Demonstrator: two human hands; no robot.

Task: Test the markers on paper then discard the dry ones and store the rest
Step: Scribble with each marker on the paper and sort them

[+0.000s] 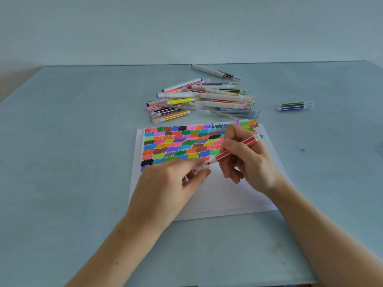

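Red marker [234,149] pinched in the right hand [248,160], over the paper [223,195]; the left hand [172,183] pinches its clear cap [200,168]. Swatches fill the sheet's top half (many tested), yet the pile [203,98] awaits sorting.

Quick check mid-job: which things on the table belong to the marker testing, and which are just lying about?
In use:
red striped marker in right hand
clear cap in left hand
white swatch-covered paper
pile of mixed markers
green and purple marker pair

Lying about:
blue ink spot
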